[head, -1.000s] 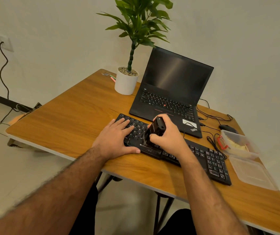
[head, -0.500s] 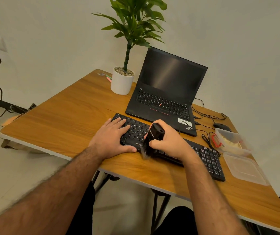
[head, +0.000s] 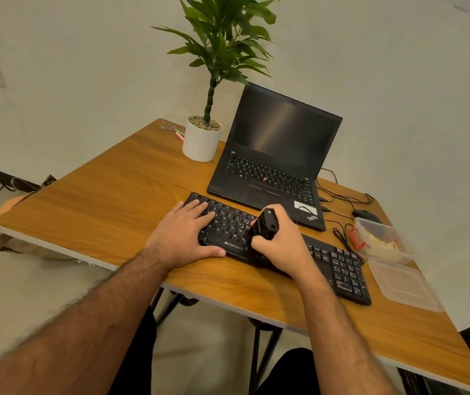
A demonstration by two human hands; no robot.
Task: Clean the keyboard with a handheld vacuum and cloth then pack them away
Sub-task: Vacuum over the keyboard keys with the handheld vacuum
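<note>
Resting flat on the left end of the keyboard, the left hand lay with its fingers straight across the keys and its thumb along the front edge, beside the printed brand name. The right hand had its grip closed round the handheld vacuum, a small black cylinder held tilted, its lower end down on the middle of the keyboard and its upper end leaning away from the person. The keyboard sat slantwise near the front edge of the wooden desk, its number pad toward the right.

Behind the keyboard stood an open laptop with a dark screen, and to its left a plant in a white pot. Two pens lay just behind the pot. Right of the laptop, black cables ran to a mouse. A clear plastic container with a red clip sat near the right end of the keyboard, holding something yellowish that could not be identified. Its lid lay flat on the desk just in front of it.
</note>
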